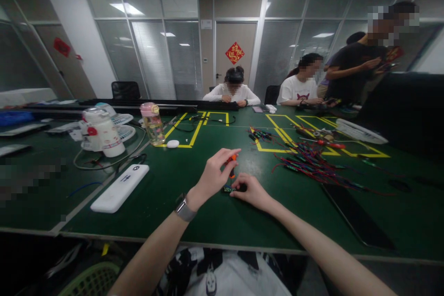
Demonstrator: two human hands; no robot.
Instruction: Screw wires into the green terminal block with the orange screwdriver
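Note:
My left hand (215, 171), with a watch on its wrist, is closed around the orange-and-black handle of a screwdriver (233, 166). The tool stands upright, its shaft pointing down at a small green circuit board (228, 189) on the green table. Whether the tip touches the board is too small to tell. My right hand (251, 189) pinches the right end of that board between thumb and fingers, low against the tabletop. Part of the board is hidden behind the fingertips.
To the right lie a heap of wired circuit boards (308, 164) and a dark flat panel (357, 215). On the left are a white power bank (120, 188), a white earbud case (173, 144), a drink bottle (152, 125) and a white jug (107, 134). Several people are across the table.

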